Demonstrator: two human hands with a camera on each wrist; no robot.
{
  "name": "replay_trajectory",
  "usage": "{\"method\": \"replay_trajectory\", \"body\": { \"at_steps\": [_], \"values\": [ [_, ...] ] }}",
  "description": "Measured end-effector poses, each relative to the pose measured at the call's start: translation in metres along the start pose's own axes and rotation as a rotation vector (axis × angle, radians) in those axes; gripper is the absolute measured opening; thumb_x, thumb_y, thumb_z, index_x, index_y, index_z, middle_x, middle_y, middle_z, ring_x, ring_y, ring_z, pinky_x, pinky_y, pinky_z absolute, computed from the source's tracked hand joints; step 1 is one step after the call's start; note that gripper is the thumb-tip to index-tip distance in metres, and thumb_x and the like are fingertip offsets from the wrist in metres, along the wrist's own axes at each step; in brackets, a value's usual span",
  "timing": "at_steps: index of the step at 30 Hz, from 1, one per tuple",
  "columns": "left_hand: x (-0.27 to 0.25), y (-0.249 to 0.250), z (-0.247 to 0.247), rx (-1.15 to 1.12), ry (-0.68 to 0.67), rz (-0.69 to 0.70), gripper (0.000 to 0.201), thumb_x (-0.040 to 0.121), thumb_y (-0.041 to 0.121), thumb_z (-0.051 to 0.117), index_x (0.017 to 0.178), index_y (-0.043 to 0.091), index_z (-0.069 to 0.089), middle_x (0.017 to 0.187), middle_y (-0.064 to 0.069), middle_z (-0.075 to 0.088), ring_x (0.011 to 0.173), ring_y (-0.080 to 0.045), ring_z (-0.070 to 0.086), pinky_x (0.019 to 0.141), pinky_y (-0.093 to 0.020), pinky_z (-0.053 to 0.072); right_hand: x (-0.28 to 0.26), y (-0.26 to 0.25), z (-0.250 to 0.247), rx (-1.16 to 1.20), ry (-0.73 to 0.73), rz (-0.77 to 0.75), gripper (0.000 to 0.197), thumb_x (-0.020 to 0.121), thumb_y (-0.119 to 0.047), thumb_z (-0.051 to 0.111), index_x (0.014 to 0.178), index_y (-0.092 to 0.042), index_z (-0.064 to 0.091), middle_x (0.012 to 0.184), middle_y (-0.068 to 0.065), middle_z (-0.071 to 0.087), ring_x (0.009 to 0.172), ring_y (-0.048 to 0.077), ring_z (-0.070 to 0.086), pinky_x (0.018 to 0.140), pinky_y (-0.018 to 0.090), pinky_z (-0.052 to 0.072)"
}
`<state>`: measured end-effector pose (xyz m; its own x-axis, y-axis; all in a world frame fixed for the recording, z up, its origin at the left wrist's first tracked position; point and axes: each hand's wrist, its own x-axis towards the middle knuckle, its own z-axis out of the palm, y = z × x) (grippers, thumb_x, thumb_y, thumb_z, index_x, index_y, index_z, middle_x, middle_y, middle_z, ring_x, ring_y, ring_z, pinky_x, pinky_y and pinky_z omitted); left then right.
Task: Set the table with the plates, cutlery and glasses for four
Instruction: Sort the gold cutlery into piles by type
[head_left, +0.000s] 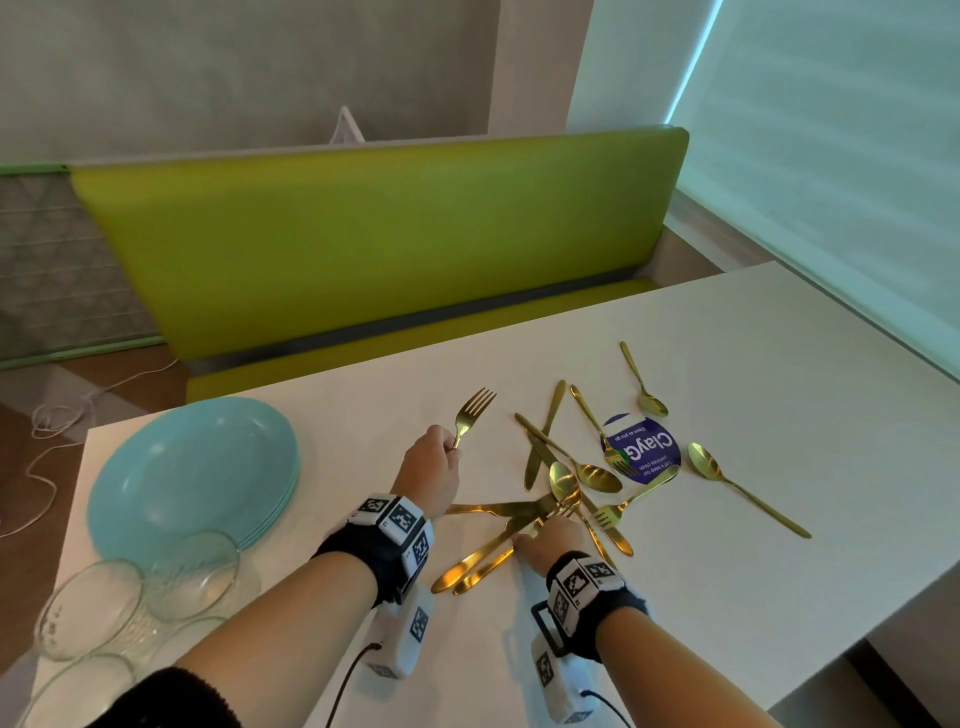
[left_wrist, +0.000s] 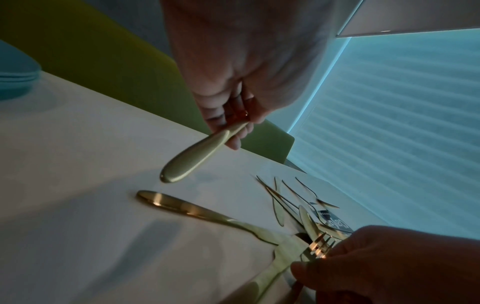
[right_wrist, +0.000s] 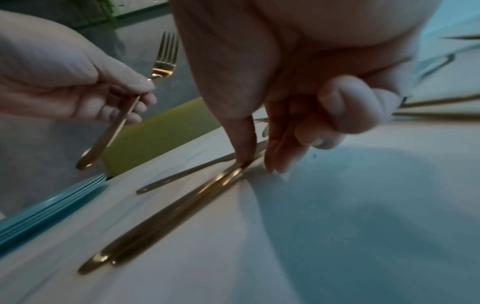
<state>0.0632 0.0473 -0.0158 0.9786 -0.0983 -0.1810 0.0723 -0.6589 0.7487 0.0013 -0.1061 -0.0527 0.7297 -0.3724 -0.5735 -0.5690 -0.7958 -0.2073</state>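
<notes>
— White table (head_left: 727, 364), green bench (head_left: 363, 234) behind it, blind at the window. Entries?

— Item one: stack of blue plates (head_left: 192, 478), table's 9 o'clock edge. Item two: clear glasses (head_left: 135, 597), lying at 7 o'clock, just beside the plates.

— Cutlery?

— Gold pile (head_left: 582, 467) at centre, crossed every way; one spoon (head_left: 743, 488) lies apart at 3 o'clock, bowl toward 10, handle toward 4.

— Left hand?

— Left hand (head_left: 431, 467) grasps a fork (head_left: 472, 415) by the handle, lifted off the table; long axis runs 7 to 1, tines toward 1 o'clock, at the bench.

— Right hand?

— Right hand (head_left: 550, 540), at the pile's near side, pinches a second fork (right_wrist: 182, 207) between thumb and fingertips; its handle lies on the table toward 7 o'clock beside another handle, tines toward 1, past the fingers.
</notes>
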Motion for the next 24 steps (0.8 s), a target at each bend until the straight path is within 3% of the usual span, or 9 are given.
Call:
{"method": "replay_trajectory", "body": {
  "at_steps": [4,8,10,12,15,19,24],
  "values": [
    [-0.003,-0.002,-0.003,-0.088,-0.068,-0.062,0.021,0.099,0.017,0.036,0.114,0.009,0.047,0.106,-0.010,0.066,0.100,-0.027,0.063,0.084,-0.032,0.048,-0.002,-0.004,0.001,0.022,-0.009,0.040,0.041,0.093,-0.037,0.047,0.121,-0.008,0.056,0.122,0.008,0.060,0.113,0.022,0.057,0.089,0.029,0.047],
    [-0.006,-0.004,-0.004,-0.087,-0.105,-0.075,0.022,0.099,0.017,0.034,0.115,0.010,0.047,0.092,-0.001,0.063,0.095,-0.025,0.063,0.086,-0.034,0.050,-0.003,-0.004,0.002,0.071,-0.029,0.064,0.019,0.091,-0.028,0.051,0.097,-0.012,0.060,0.113,0.007,0.065,0.101,0.020,0.062,0.076,0.026,0.047],
    [-0.006,-0.005,-0.005,-0.088,-0.110,-0.085,0.022,0.099,0.017,0.034,0.115,0.010,0.047,0.091,0.000,0.063,0.088,-0.022,0.062,0.081,-0.032,0.050,-0.005,-0.004,0.003,0.122,-0.037,0.087,0.016,0.090,-0.025,0.053,0.093,-0.012,0.060,0.109,0.007,0.067,0.089,0.019,0.061,0.073,0.025,0.049],
    [-0.006,-0.006,-0.005,-0.124,-0.111,-0.107,0.022,0.099,0.017,0.035,0.115,0.012,0.048,0.087,0.000,0.063,0.077,-0.018,0.060,0.069,-0.026,0.050,-0.007,-0.005,0.002,0.126,-0.052,0.082,0.016,0.089,-0.026,0.052,0.091,-0.013,0.061,0.103,0.006,0.068,0.081,0.018,0.056,0.066,0.024,0.047],
    [-0.008,-0.008,-0.004,-0.231,-0.113,-0.173,0.022,0.099,0.018,0.038,0.114,0.012,0.052,0.080,0.000,0.061,0.063,-0.013,0.057,0.055,-0.018,0.049,-0.010,-0.013,-0.005,0.125,-0.048,0.004,0.024,0.087,-0.037,0.055,0.076,-0.017,0.062,0.081,0.001,0.065,0.068,0.015,0.055,0.066,0.026,0.049],
    [-0.012,-0.009,-0.002,-0.342,-0.139,-0.236,0.022,0.098,0.018,0.045,0.108,0.004,0.058,0.074,-0.003,0.060,0.053,-0.013,0.054,0.045,-0.015,0.049,-0.012,-0.031,-0.023,0.353,-0.110,-0.151,0.029,0.088,-0.034,0.061,0.064,-0.019,0.058,0.064,-0.006,0.058,0.052,0.007,0.047,0.050,0.017,0.040],
    [-0.015,-0.006,-0.001,-0.372,-0.237,-0.235,0.014,0.097,0.020,0.046,0.095,0.010,0.056,0.077,-0.004,0.064,0.061,-0.017,0.060,0.051,-0.021,0.050,-0.010,-0.048,-0.040,0.479,-0.111,-0.285,0.031,0.086,-0.034,0.065,0.060,-0.018,0.058,0.063,-0.001,0.062,0.049,0.009,0.047,0.051,0.021,0.042]
  ]
}}
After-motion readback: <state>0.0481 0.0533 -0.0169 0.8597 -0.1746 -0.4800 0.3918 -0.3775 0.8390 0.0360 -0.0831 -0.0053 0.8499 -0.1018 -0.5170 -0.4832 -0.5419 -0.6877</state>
